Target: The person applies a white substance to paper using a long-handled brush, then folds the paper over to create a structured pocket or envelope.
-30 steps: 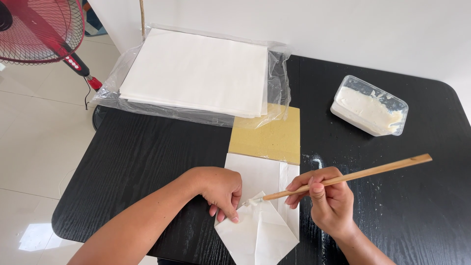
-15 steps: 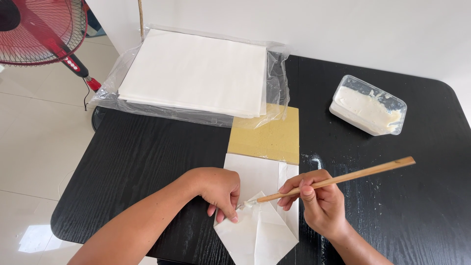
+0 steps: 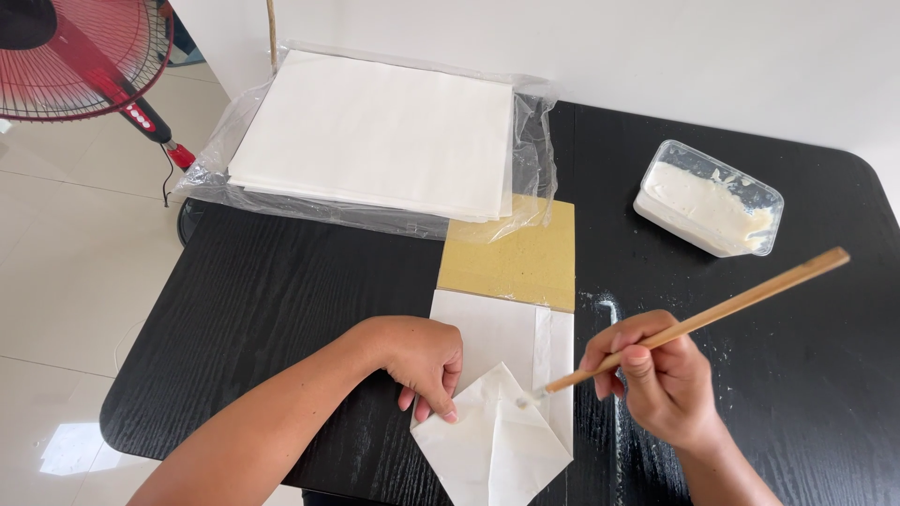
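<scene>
My left hand (image 3: pixel 422 361) presses its fingertips on the left part of a folded white paper (image 3: pixel 497 431) lying on the black table (image 3: pixel 281 290). My right hand (image 3: pixel 661 379) grips a long wooden stick (image 3: pixel 712 309) like a brush. The stick's lower tip, with whitish paste on it, touches the paper's folded flap near the middle. The paper partly overlaps a yellow-brown board (image 3: pixel 516 262) behind it.
A stack of white sheets (image 3: pixel 375 131) in clear plastic wrap lies at the table's back left. A clear rectangular tub of white paste (image 3: pixel 708 199) stands at the back right. White smears dot the table by my right hand. A red fan (image 3: pixel 75 56) stands on the floor, left.
The stick's tip slid a little right along the paper's flap and its handle rose more upright. My left hand stayed pressed on the paper.
</scene>
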